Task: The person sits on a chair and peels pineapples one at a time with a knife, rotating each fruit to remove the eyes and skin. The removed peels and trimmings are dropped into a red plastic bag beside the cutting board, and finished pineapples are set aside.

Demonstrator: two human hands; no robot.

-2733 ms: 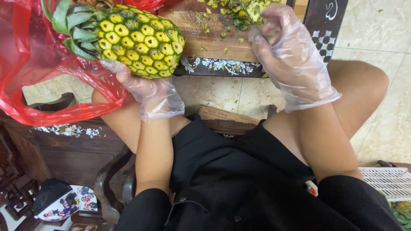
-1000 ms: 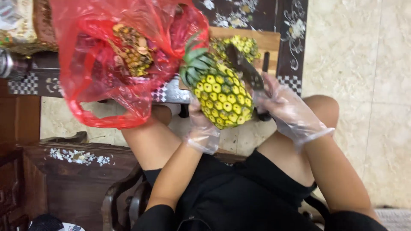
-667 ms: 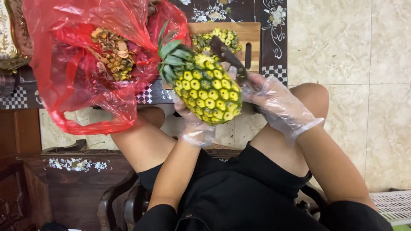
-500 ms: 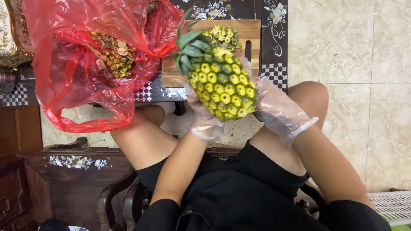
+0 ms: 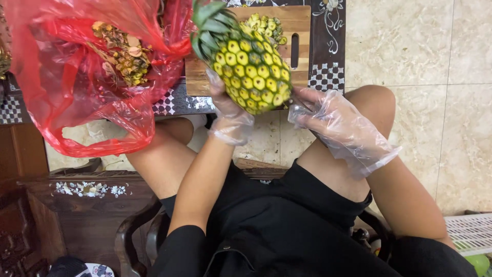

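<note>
head view: 2 gloved hands (image 5: 230,110) (image 5: 328,120), 1 pineapple (image 5: 248,64).

I sit on a dark wooden chair (image 5: 134,229) with curved arms. Under me the floor (image 5: 415,46) is made of big, shiny, cream stone tiles with thin lines between them. In front of my knees stands a low dark table (image 5: 331,51) with white flower and checker patterns set in its top. On my left is a dark brown carved wooden cabinet (image 5: 77,205) with small pearly flowers along its edge. A white plastic rack (image 5: 469,233) lies on the floor at my right.
</note>
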